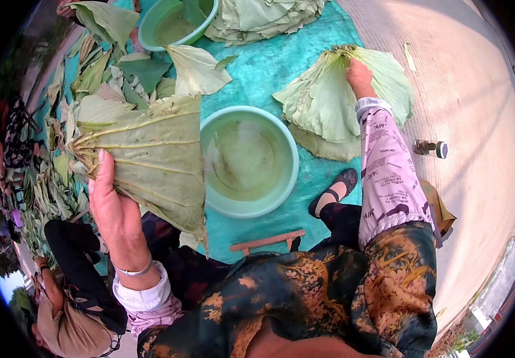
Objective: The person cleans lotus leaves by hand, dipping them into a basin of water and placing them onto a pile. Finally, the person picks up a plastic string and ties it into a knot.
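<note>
In the head view, my left hand (117,206) holds a folded, yellow-green lotus leaf (156,158) near its narrow gathered end, thumb across the front. The leaf fans out to the right, ribs showing, and overlaps the left side of a pale green basin (295,179) of cloudy water. Off to the right, my right hand (359,74) is closed at the gathered end of a fan-shaped pile of lighter green lotus leaves (329,98). What lies under its fingers is partly hidden.
A second green basin (144,33) and a stack of leaves (263,21) are at the back. Loose leaves (93,68) cover the left of the turquoise sheet (251,68). A small jar (430,148) stands right. A wooden stool (269,241) is near my legs; a seated person (72,322) is lower left.
</note>
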The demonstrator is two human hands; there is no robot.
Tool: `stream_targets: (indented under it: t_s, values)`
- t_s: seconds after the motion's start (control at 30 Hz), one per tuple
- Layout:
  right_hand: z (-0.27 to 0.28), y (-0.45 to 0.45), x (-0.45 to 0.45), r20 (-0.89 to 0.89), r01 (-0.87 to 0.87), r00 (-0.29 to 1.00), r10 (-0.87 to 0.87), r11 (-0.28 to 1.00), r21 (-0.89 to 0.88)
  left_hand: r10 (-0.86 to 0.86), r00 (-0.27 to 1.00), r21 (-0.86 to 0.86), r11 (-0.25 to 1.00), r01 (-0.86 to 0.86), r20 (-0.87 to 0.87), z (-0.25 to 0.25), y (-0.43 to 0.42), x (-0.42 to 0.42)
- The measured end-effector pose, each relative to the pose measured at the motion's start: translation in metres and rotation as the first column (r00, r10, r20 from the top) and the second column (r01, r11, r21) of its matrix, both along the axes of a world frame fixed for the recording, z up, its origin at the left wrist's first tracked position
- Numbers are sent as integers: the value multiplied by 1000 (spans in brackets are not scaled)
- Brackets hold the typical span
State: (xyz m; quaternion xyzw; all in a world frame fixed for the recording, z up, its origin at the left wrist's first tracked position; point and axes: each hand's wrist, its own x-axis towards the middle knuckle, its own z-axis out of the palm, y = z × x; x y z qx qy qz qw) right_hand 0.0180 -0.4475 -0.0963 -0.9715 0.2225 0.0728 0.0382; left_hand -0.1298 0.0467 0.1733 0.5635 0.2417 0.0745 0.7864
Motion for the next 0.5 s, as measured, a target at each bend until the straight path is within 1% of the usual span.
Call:
stream_targets:
  t_s: [0.1, 0.2, 0.3, 0.37, 0.4, 0.47, 0.5]
  values:
    - [-11, 3, -6, 198, -6, 980, 24, 996, -91, -18, 1000, -17, 1000, 18, 4, 1, -3, 2]
    - [-26, 3, -14, 254, -95, 960, 121, 989, -109, -29, 1000, -21, 999, 29, 8, 0, -2, 3]
    - [-49, -1, -24, 206, -258, 941, 269, 963, -81, -40, 999, -56, 998, 41, 17, -3, -4, 5]
    - [-66, -1, -30, 76, -276, 959, 272, 960, 45, -23, 1000, -49, 999, 24, 12, -5, -4, 5]
    - [-55, 7, -31, 40, -234, 972, 231, 967, 100, -49, 998, -36, 998, 51, 50, -5, -6, 5]
    - [-37, 13, -26, 12, -184, 983, 184, 974, 135, -74, 996, -82, 994, 77, 46, -3, 0, 3]
    - [-31, 18, -18, 16, -144, 990, 143, 984, 102, -94, 994, -103, 990, 99, 57, -1, -3, 4]
